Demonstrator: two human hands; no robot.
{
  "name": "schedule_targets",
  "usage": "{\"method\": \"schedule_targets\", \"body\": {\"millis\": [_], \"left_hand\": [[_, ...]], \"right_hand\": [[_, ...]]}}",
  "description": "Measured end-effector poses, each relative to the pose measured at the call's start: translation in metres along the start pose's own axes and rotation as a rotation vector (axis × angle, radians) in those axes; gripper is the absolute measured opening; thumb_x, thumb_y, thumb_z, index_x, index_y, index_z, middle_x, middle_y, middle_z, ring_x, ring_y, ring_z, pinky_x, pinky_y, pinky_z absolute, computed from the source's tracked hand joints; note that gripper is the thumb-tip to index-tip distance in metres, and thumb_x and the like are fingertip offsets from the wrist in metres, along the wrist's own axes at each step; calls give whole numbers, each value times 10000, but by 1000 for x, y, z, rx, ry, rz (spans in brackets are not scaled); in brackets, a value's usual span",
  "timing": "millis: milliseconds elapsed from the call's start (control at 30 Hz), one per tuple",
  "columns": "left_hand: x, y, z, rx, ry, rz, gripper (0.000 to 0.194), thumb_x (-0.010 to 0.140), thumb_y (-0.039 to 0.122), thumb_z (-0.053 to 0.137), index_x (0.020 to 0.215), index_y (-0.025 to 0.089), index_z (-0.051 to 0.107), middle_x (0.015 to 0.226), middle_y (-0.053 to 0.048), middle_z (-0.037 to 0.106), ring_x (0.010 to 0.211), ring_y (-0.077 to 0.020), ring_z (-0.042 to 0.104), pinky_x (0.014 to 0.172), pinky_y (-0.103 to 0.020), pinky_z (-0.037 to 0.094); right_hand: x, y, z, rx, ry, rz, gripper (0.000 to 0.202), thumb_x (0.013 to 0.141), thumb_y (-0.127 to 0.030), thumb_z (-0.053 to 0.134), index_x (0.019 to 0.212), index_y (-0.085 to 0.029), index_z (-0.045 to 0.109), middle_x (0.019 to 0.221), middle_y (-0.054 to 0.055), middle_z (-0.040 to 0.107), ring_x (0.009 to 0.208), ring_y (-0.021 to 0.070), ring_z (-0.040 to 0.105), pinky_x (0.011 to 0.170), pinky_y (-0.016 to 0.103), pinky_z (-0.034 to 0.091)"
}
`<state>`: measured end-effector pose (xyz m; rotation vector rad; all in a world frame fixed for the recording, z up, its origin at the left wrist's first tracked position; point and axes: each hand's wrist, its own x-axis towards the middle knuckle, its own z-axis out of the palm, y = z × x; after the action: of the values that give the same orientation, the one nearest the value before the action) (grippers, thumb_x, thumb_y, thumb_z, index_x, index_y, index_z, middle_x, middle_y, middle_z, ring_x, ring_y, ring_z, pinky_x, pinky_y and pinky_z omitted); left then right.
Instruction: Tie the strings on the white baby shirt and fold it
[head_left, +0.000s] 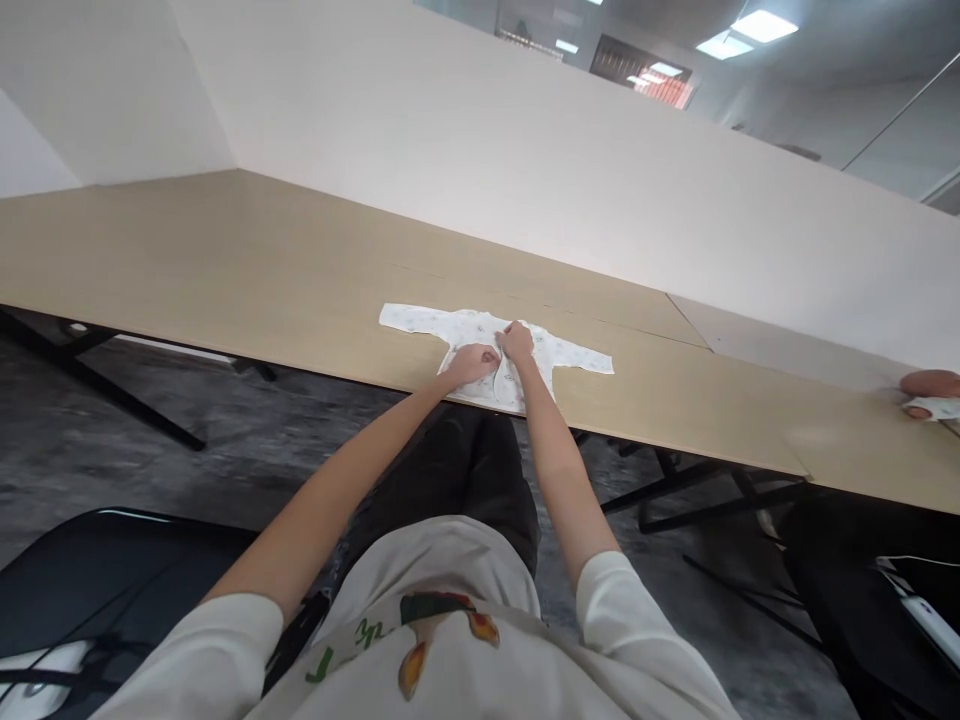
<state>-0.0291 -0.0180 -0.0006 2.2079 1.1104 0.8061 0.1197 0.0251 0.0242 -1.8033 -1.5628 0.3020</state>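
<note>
A small white baby shirt (420,319) with a faint print lies spread on the wooden table, sleeves stretched to both sides and its hem at the front edge. My left hand (474,364) rests on the shirt's middle, its fingers curled in a pinch at the front opening. Slightly farther up, my right hand (517,342) pinches the cloth on the other side of that opening. The fingertips of both hands are close together, and what exactly lies between them is too small to make out beyond the shirt's fabric.
The long table (225,260) runs along a white wall (465,150). At the far right lies a doll-like thing (930,385), partly cut off. Black chairs stand at lower left (150,560) and lower right, with devices on them. Black folding legs show under the table.
</note>
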Motion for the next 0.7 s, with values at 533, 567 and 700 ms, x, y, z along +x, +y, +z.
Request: {"method": "schedule_targets", "body": {"millis": [533, 567, 700], "left_hand": [[73, 12, 24, 318, 128, -222, 326, 944, 259, 500, 1146, 229, 755, 1203, -125, 681, 1075, -262, 642, 876, -325, 498], [72, 10, 24, 317, 136, -218, 323, 941, 247, 502, 1136, 231, 759, 1201, -121, 682, 1079, -258, 639, 881, -322, 497], [73, 6, 25, 279, 171, -192, 300, 917, 193, 520, 1080, 216, 770, 1190, -108, 700, 1101, -250, 631, 908, -312, 492]], "right_hand": [[-7, 42, 14, 327, 210, 97, 254, 693, -158, 485, 850, -175, 684, 901, 59, 739, 873, 204, 681, 899, 335, 516], [-6, 42, 15, 339, 215, 95, 266, 686, -153, 480, 858, -176, 680, 896, 54, 736, 871, 202, 680, 899, 337, 518], [-5, 45, 17, 398, 229, 81, 275, 668, -136, 459, 845, -189, 662, 863, 34, 725, 854, 190, 672, 901, 334, 518]]}}
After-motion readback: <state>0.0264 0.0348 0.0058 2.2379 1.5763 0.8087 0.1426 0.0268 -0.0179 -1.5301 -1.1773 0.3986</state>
